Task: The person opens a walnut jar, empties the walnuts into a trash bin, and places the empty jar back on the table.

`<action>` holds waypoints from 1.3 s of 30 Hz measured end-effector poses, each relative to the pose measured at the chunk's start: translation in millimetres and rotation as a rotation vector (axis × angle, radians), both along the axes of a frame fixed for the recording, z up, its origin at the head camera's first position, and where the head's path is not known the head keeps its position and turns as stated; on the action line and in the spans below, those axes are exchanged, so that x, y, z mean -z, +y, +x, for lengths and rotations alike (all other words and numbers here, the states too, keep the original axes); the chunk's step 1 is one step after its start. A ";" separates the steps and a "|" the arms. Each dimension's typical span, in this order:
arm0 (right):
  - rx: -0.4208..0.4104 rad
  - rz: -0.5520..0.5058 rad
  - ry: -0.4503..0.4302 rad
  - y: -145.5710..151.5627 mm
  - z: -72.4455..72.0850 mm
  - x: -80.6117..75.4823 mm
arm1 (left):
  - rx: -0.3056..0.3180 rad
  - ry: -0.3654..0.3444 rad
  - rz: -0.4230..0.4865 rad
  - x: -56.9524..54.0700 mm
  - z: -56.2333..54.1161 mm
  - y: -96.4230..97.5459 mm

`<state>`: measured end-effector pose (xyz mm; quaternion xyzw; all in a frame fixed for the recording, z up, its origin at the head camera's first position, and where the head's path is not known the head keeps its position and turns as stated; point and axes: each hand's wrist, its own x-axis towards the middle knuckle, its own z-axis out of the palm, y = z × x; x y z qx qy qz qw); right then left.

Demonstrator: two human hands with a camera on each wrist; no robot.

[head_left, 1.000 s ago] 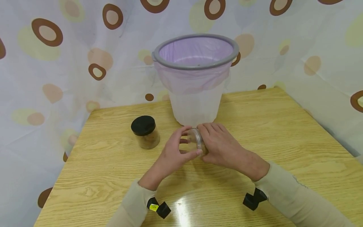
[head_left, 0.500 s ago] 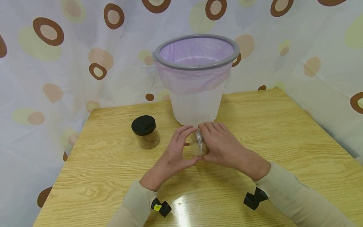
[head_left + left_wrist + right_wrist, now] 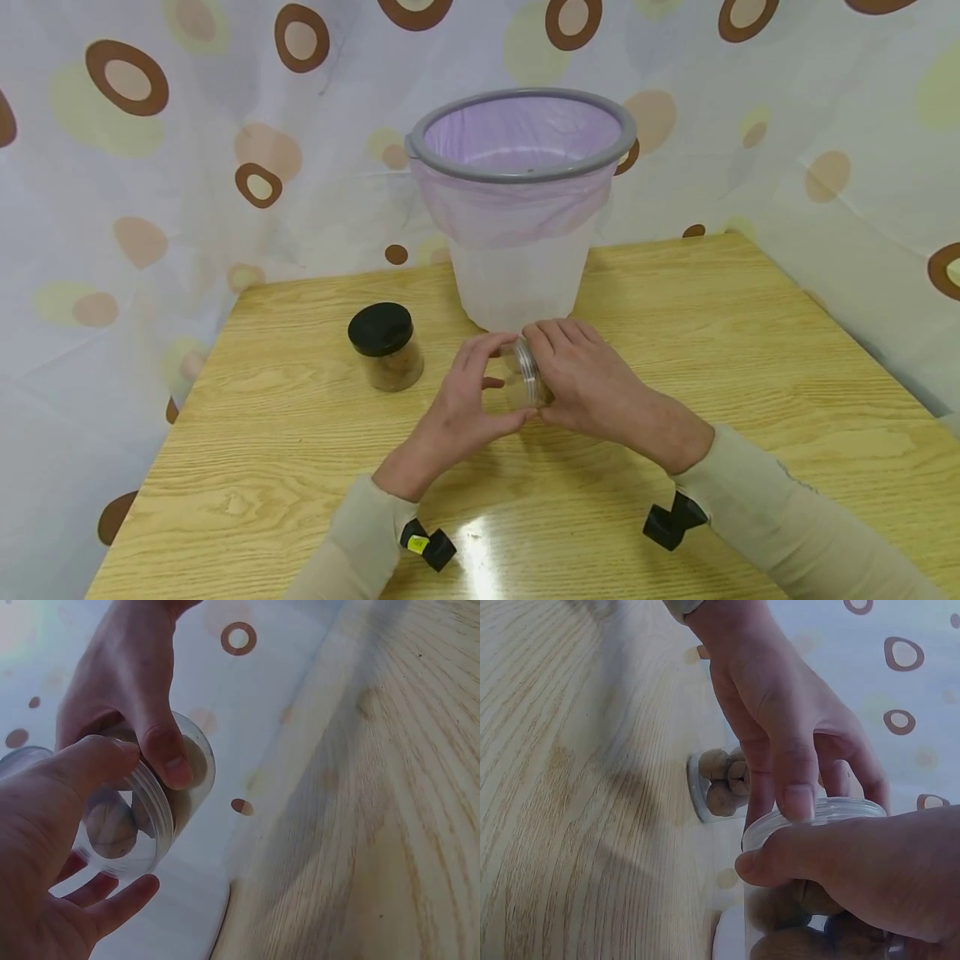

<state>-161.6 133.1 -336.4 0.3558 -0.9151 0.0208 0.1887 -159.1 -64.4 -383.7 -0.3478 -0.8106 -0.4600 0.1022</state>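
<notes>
Just in front of the bin, both hands hold a clear jar [image 3: 528, 375], tilted on its side with its threaded rim toward the left. My right hand [image 3: 588, 383] grips the jar's body, its thumb lying along the side near the rim. At the rim, my left hand [image 3: 453, 404] curves round with thumb and fingertips on opposite edges. Round brown nut-like things [image 3: 112, 829] show through the clear end in the left wrist view. Whether a clear lid covers that end, I cannot tell. Left of the hands stands a second jar [image 3: 393, 367], upright with a black lid [image 3: 381, 330].
A white bin [image 3: 517, 279] with a grey rim [image 3: 525, 177] and a purple liner [image 3: 517, 137] stands behind the hands. All of this is on a wood-grain table [image 3: 285, 467]. A patterned curtain [image 3: 337, 100] hangs along the back and sides.
My left hand has shifted slightly, its fingers drawing closer round the jar's rim. The right hand keeps its grip on the jar, and the second jar has not moved.
</notes>
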 end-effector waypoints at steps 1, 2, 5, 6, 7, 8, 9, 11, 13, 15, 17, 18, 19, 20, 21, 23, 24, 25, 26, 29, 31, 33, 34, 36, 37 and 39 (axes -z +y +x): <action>0.002 0.003 -0.002 0.0 0.1 -0.4 | -0.002 -0.032 0.013 -0.2 0.1 0.2; 0.006 0.006 -0.005 0.0 0.2 -0.7 | -0.004 -0.063 0.025 -0.1 0.2 0.5; 0.014 0.017 -0.011 0.2 0.1 -1.6 | -0.014 -0.153 0.073 -0.4 0.7 1.5; 0.015 0.020 -0.012 0.2 0.0 -1.8 | -0.018 -0.184 0.091 -0.5 0.9 2.0; 0.016 0.022 -0.014 0.3 0.0 -2.0 | -0.024 -0.214 0.108 -0.5 1.2 2.4; 0.017 0.024 -0.014 0.4 0.0 -2.0 | -0.032 -0.243 0.120 -0.6 1.6 2.8; 0.017 0.025 -0.014 0.6 0.1 -2.1 | -0.038 -0.273 0.131 -0.9 1.9 3.0; 0.013 0.026 -0.011 0.6 0.2 -2.1 | -0.051 -0.331 0.148 -1.1 2.4 3.1; 0.008 0.022 -0.010 0.7 0.8 -1.9 | -0.064 -0.380 0.151 -1.4 2.7 2.9; 0.003 0.019 -0.007 0.8 1.3 -1.6 | -0.077 -0.428 0.151 -1.8 2.6 2.6; -0.004 0.014 -0.001 0.8 1.4 -1.0 | -0.089 -0.464 0.147 -2.0 2.3 2.5; -0.007 0.013 0.001 1.0 1.4 -0.6 | -0.089 -0.481 0.146 -1.9 2.1 2.5; -0.010 0.012 0.004 0.9 1.5 -0.4 | -0.085 -0.496 0.148 -1.6 2.0 2.7; -0.015 0.011 0.009 0.9 1.3 0.1 | -0.077 -0.502 0.150 -1.2 1.9 3.1; -0.018 0.010 0.013 0.9 1.2 0.4 | -0.065 -0.499 0.147 -0.5 2.0 3.4; -0.027 0.008 0.021 1.0 1.1 1.0 | -0.029 -0.447 0.134 1.4 2.1 4.2; -0.032 0.005 0.025 1.1 1.0 1.3 | -0.006 -0.400 0.127 2.8 1.9 4.5; -0.034 0.002 0.030 1.1 1.1 1.4 | 0.012 -0.336 0.112 4.0 1.6 4.9; -0.036 -0.001 0.034 1.4 0.9 1.6 | 0.028 -0.266 0.092 5.2 1.1 5.1; -0.040 -0.012 0.043 2.2 0.6 2.0 | 0.060 -0.035 0.022 9.5 -1.1 5.0; -0.042 -0.013 0.045 2.6 0.3 2.5 | 0.069 0.084 -0.015 11.7 -2.3 4.4; -0.046 -0.013 0.046 2.9 0.3 2.8 | 0.068 0.172 -0.044 13.6 -3.0 3.6; -0.048 -0.012 0.046 3.0 0.4 2.9 | 0.064 0.203 -0.054 14.2 -3.0 3.2; -0.049 -0.008 0.045 2.9 0.5 3.2 | 0.056 0.251 -0.069 15.2 -3.2 2.8; -0.048 -0.008 0.044 3.0 0.6 3.4 | 0.053 0.267 -0.073 15.6 -3.2 2.7; -0.048 -0.011 0.042 3.1 1.0 3.7 | 0.053 0.279 -0.076 16.0 -3.2 2.6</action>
